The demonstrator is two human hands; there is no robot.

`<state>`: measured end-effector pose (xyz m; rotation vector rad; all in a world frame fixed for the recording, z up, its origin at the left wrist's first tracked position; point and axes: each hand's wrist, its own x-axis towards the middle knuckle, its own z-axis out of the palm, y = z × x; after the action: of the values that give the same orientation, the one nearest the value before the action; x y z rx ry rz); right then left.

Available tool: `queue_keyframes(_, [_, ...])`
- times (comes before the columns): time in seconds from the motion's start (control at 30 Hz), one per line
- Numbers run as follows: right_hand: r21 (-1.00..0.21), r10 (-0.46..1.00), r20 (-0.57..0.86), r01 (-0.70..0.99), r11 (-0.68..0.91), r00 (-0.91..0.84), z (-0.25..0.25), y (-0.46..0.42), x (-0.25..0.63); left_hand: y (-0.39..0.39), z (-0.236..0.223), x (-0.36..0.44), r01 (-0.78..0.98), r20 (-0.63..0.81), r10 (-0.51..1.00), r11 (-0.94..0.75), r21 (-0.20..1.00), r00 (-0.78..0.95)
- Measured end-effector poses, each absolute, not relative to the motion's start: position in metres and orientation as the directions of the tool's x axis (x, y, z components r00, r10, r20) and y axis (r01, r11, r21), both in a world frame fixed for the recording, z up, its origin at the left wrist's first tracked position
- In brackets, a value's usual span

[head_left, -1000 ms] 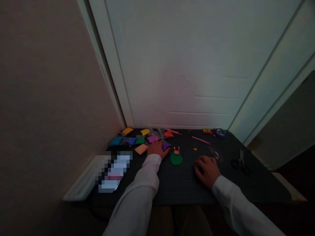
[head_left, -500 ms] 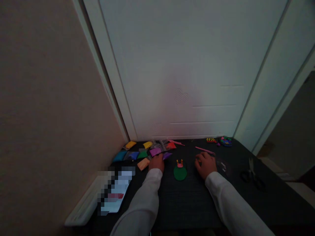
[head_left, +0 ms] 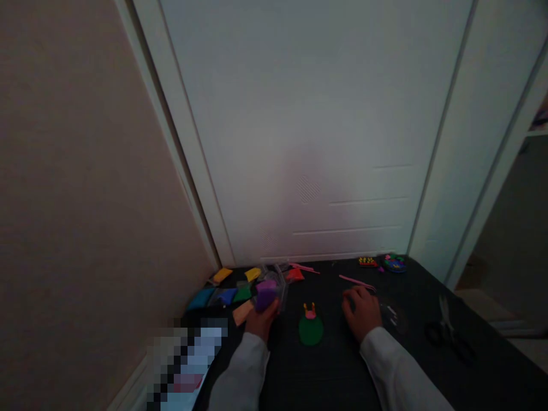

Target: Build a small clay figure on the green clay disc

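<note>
At the left of the dark table, my left hand (head_left: 260, 322) is closed on a small clear packet of purple clay (head_left: 266, 299), tilted up in front of a lighter purple packet (head_left: 268, 284). My right hand (head_left: 363, 313) rests on the table with its fingers loosely bent and the thumb apart, and nothing shows in it. Between the hands lies a flat green clay disc (head_left: 311, 331). A pink piece with two orange stalks (head_left: 310, 313) sits at its far edge. Beyond my right hand is a thin pink tool (head_left: 357, 282).
Colour packets lie at the back left, among them a green packet (head_left: 242, 293) and a red packet (head_left: 294, 275). Scissors (head_left: 447, 329) and a clear round lid (head_left: 391, 315) are on the right. Colourful clay pieces (head_left: 394, 263) stand by the white door (head_left: 317, 114). A blurred phone-like screen (head_left: 192, 365) is front left.
My left hand has taken up the purple packet and drawn it left and toward me. My right hand stays on the table. The camera view has tipped slightly upward.
</note>
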<state>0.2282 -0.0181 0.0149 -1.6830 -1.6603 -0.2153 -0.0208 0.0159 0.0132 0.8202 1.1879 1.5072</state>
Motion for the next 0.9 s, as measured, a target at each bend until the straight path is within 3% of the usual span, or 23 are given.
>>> queue_keyframes(0.1, [-0.399, 0.781, 0.603, 0.909, 0.122, 0.16, 0.015, -0.019, 0.228, 0.021, 0.011, -0.024, -0.45, -0.13, 0.97, 0.023, 0.893, -0.207])
queue_keyframes(0.37, [-0.409, 0.774, 0.615, 0.9, 0.149, 0.151, 0.017, -0.02, 0.231, 0.003, 0.01, -0.017, -0.591, -0.187, 0.972, 0.067, 0.804, -0.144])
queue_keyframes(0.6, [-0.448, 0.749, 0.662, 0.822, 0.351, 0.041, 0.026, -0.051, 0.204, -0.039, 0.01, 0.005, -0.596, -0.252, 0.967, 0.189, 0.781, -0.024])
queue_keyframes(0.73, [-0.544, 0.805, 0.588, 0.696, 0.469, -0.083, 0.03, -0.081, 0.173, -0.061, 0.013, 0.016, -0.572, -0.23, 0.971, 0.222, 0.789, 0.06])
queue_keyframes(0.9, [-0.742, 0.867, 0.494, 0.49, 0.458, -0.062, 0.028, -0.097, 0.156, -0.077, 0.01, 0.022, -0.524, -0.284, 0.952, 0.299, 0.797, 0.11])
